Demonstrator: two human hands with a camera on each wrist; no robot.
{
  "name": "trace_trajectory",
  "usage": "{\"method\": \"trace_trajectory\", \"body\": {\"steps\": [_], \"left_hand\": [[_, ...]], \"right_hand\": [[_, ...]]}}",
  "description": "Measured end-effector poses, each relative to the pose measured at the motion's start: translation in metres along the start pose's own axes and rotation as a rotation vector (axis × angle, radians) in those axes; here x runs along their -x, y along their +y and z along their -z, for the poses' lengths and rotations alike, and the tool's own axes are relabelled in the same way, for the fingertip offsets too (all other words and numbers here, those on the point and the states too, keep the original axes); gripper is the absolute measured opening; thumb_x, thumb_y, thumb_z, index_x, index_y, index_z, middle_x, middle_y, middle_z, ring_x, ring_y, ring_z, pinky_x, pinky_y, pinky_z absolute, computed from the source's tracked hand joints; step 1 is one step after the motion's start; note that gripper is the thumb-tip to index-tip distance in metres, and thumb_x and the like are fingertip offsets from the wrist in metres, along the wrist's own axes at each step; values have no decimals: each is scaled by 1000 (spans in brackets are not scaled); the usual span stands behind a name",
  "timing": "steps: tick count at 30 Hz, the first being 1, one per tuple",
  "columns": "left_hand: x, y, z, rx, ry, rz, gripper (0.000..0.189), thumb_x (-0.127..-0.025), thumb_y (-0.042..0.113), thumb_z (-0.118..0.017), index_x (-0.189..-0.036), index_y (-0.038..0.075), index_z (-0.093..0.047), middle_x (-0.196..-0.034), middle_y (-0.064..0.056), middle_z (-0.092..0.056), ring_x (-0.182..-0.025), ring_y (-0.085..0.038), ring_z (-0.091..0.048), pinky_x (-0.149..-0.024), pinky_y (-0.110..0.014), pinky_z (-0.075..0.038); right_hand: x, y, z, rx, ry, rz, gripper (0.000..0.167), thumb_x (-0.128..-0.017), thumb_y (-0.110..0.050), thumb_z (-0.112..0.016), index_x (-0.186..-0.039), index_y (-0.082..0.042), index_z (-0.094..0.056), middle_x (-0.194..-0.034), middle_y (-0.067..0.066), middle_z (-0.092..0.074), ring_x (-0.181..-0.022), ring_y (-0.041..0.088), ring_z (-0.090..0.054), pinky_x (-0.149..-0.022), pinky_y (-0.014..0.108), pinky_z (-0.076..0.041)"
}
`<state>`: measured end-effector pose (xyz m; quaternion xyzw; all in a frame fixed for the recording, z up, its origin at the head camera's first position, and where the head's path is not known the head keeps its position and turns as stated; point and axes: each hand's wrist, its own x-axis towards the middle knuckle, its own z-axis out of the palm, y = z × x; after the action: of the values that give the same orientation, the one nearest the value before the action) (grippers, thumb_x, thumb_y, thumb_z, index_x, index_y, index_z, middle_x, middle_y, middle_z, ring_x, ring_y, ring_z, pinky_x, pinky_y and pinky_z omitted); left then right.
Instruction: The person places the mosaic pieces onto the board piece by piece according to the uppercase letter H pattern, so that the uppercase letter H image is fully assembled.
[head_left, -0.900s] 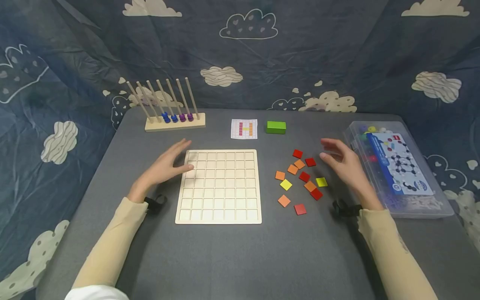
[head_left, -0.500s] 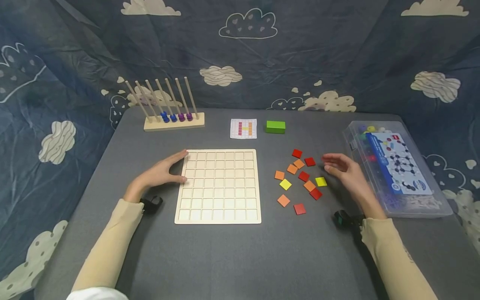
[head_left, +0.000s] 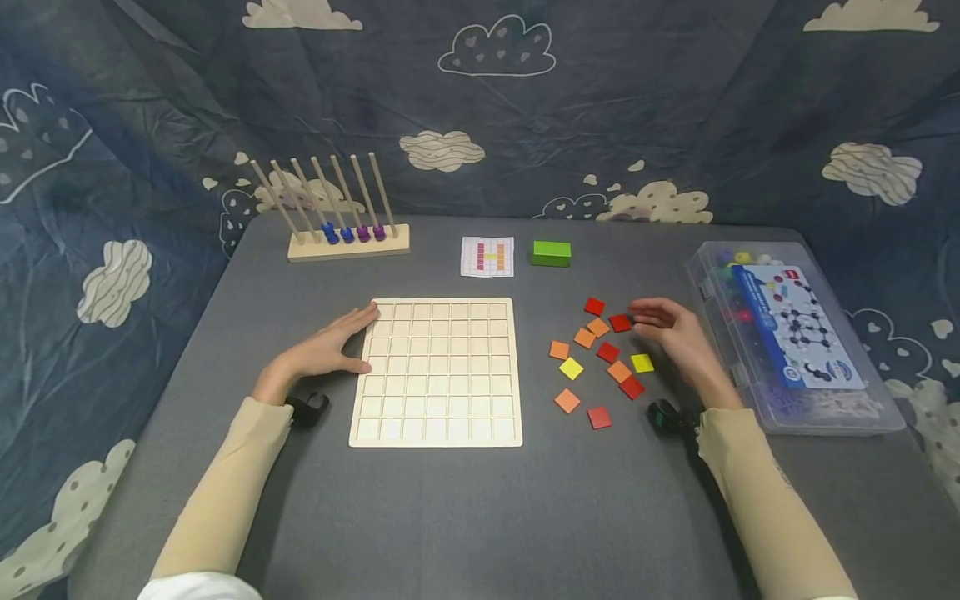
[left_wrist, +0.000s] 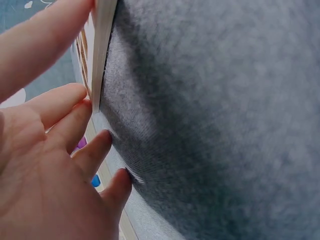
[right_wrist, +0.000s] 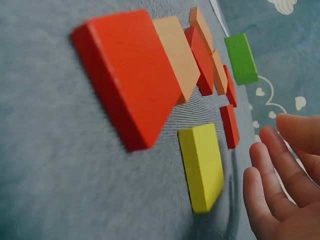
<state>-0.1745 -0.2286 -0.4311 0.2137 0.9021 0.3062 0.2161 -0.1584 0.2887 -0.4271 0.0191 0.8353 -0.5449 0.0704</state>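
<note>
A wooden grid board (head_left: 437, 372) with square cells lies flat on the grey table. At its left edge rests my left hand (head_left: 318, 350), thumb and fingers spread; in the left wrist view the thumb and fingertips touch the board's side (left_wrist: 102, 55). Right of the board lie scattered square tiles: red ones such as the red tile (head_left: 620, 323), orange ones such as the orange tile (head_left: 585, 337), and a yellow tile (head_left: 642, 363). My right hand (head_left: 675, 337) hovers just right of them, fingers loosely bent, holding nothing; its fingertips are near the rightmost far red tile (right_wrist: 230, 126).
Behind the board lie a small pattern card (head_left: 487, 257) and a green block (head_left: 551, 254). A pegged wooden stand (head_left: 348, 243) with blue and purple beads is at back left. A clear plastic case (head_left: 832, 408) with a blue booklet (head_left: 802, 329) sits at right.
My left hand has come down and back onto the board's left edge. The right hand first moved nearer to me, then left and slightly away towards the far red tile.
</note>
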Motion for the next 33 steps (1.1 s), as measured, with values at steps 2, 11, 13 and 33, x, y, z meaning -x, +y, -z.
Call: {"method": "trace_trajectory", "body": {"steps": [2,11,13,33], "left_hand": [[0,0,0,-2,-1,4,93,-83,23,-75,-152,0,-16,-158,-18,-5,-143,-41,0,-107,-64,-3],[1,1,1,7,2,1,94,-83,24,-75,-151,-1,-15,-158,-19,-4,-142,-42,0,-106,-66,-2],[1,1,1,0,0,5,94,-83,26,-75,-151,-1,-15,-158,-19,-4,-142,-42,0,-106,-66,-2],[-1,-4,1,-18,-9,-2,94,-85,28,-73,-152,0,-14,-158,-18,-5,-142,-42,-1,-105,-67,-2]], "right_hand": [[-4,-1,-2,7,-5,-9,41,-95,0,-54,-135,7,-45,-133,26,-48,-114,29,-50,-80,11,-44],[-17,-3,-6,92,-5,-45,35,-93,6,-54,-128,9,-52,-127,27,-53,-108,29,-53,-79,15,-46],[-19,-4,-8,103,0,-57,34,-92,7,-54,-126,9,-53,-126,27,-54,-108,29,-52,-79,16,-46],[-23,-10,-10,190,14,-80,22,-89,5,-58,-110,11,-61,-101,21,-61,-77,12,-57,-67,17,-48]]}}
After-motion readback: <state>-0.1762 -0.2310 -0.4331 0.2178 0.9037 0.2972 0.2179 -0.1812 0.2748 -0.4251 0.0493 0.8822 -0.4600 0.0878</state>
